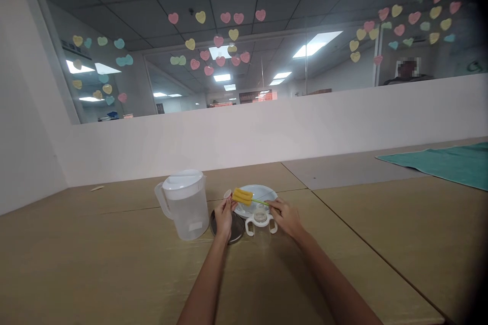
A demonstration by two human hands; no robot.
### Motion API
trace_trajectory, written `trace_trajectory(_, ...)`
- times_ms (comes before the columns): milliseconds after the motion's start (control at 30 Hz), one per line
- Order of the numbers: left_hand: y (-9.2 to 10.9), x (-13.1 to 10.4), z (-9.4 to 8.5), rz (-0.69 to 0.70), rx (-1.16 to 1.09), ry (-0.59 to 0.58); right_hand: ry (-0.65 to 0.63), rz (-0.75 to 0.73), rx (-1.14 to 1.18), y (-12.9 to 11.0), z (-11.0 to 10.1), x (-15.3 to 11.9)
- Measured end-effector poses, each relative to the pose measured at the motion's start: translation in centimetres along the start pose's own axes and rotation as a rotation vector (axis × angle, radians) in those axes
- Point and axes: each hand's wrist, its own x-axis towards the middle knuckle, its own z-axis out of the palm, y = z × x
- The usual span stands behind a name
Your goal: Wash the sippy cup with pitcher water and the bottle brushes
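Observation:
My right hand (285,217) is closed on the thin green handle of a yellow sponge brush (243,196). The sponge head points left, toward my left hand (224,216), whose fingers are pinched on a small pale ring-shaped piece (227,194). Behind the brush lies a white bowl (267,192). Between my hands, a clear bottle with a white two-handled collar (260,217) stands on the table. A dark round tray (237,228) lies partly beneath my left hand.
A clear lidded pitcher (190,210) stands left of my hands. A green cloth (453,162) lies at the far right of the wooden table (125,264). Behind runs a white wall (247,137) below a window. A person (407,71) shows in the glass.

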Motion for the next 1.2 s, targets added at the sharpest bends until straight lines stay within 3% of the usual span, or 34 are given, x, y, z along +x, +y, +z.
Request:
trace_trajectory(133,0.4,-0.2,0.2,-0.096,-0.159,0.053,-0.055,0.019,-0.033,0.2,-0.4,0.1)
trace_trajectory(367,0.7,0.0,-0.2,0.036,0.002,0.194,-0.099,0.046,-0.236,0.7,-0.7,0.1)
trace_trajectory(667,1.9,0.4,-0.8,0.216,0.047,0.378,0.194,0.069,-0.249,0.9,-0.2,0.0)
trace_trajectory(767,1.9,0.5,-1.1,0.189,0.103,0.366,0.225,0.14,-0.255,1.1,0.0,0.1)
trace_trajectory(1000,0.1,0.7,-2.3,-0.006,0.288,0.267,0.147,0.357,-0.366,0.4,-0.5,0.2)
trace_trajectory(1200,-1.0,1.2,-3.4,-0.082,0.546,0.196,0.137,0.385,-0.389,0.4,-0.5,0.2)
